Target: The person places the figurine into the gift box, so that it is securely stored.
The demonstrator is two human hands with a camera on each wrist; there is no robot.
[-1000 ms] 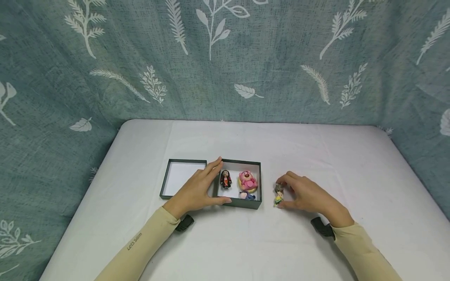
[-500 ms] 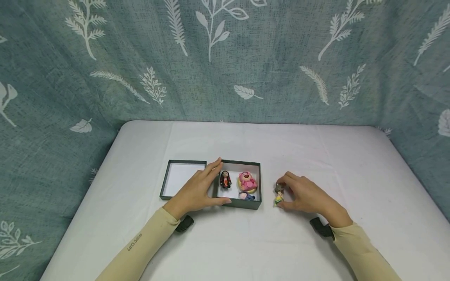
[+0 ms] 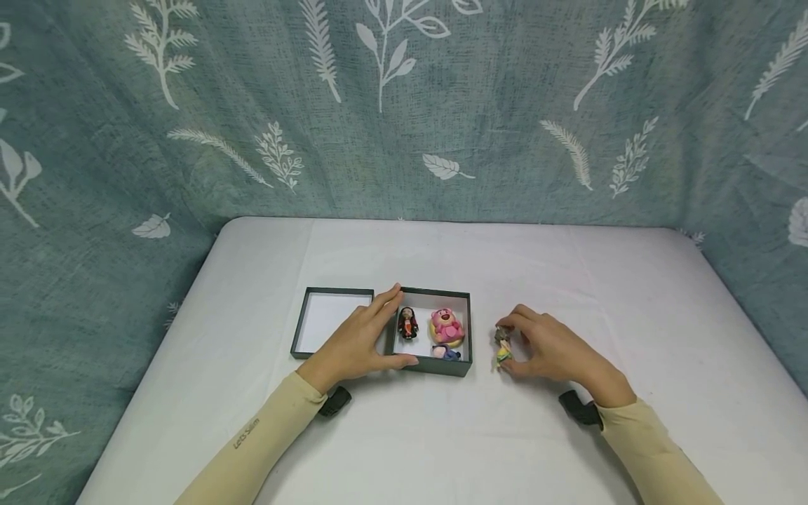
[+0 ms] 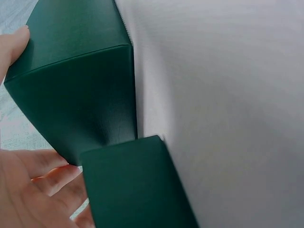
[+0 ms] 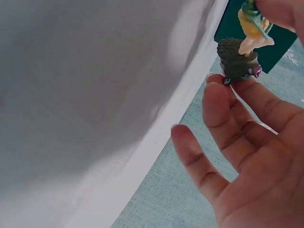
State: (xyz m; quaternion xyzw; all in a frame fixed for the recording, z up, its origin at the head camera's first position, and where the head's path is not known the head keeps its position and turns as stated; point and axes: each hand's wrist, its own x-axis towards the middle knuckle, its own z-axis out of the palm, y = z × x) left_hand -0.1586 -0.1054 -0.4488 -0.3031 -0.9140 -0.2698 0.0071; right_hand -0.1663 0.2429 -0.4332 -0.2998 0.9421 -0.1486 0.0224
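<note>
My left hand (image 3: 358,344) spans the left side of a dark green box (image 3: 435,366), thumb on the near wall and fingers at the far wall. The left wrist view shows the green outer walls (image 4: 85,99) between thumb and fingers. To the right of the box, my right hand (image 3: 549,347) pinches a small doll figurine (image 3: 503,351) between thumb and fingertips. In the right wrist view this figurine (image 5: 254,26) has brown curled hair and a yellow and green outfit. Whether it touches the table is unclear.
Inside the box are a dark-haired doll (image 3: 408,324), a pink bear figurine (image 3: 447,326) and a small blue figure (image 3: 446,352). A shallow green lid (image 3: 334,290) with a white inside lies left of the box. Everything rests on a white-covered table (image 3: 473,442) before a leaf-patterned curtain (image 3: 492,105).
Both hands keep their holds with almost no movement. The figurine in my right hand has tilted very slightly, and the whole head view has drifted a little.
</note>
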